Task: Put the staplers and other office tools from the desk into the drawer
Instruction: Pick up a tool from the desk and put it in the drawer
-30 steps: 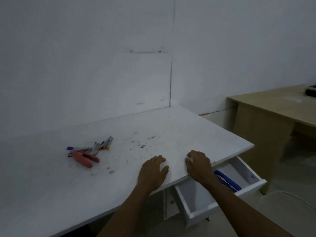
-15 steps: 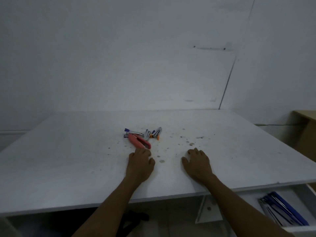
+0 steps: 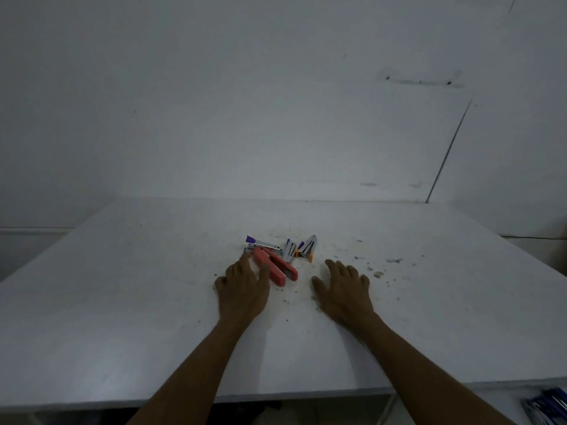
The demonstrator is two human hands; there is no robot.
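A small heap of tools lies mid-desk: a red stapler point(image 3: 277, 267) splayed in a V, a silver stapler with purple ends point(image 3: 263, 244), a small silver tool point(image 3: 289, 250) and a silver and orange stapler point(image 3: 308, 249). My left hand point(image 3: 242, 288) lies flat on the white desk point(image 3: 122, 302), its fingertips touching the red stapler's left side. My right hand point(image 3: 343, 291) rests palm-down just right of the heap, touching no tool. The drawer point(image 3: 549, 406) shows only at the bottom right corner, with blue items inside.
Dirt specks point(image 3: 379, 273) dot the desk to the right of my hands. White walls close off the back and right side. The desk's front edge runs below my forearms, with dark space underneath.
The view has swung left, away from the drawer. Both hands slid forward across the desk, and my left hand's fingers now reach the red stapler.
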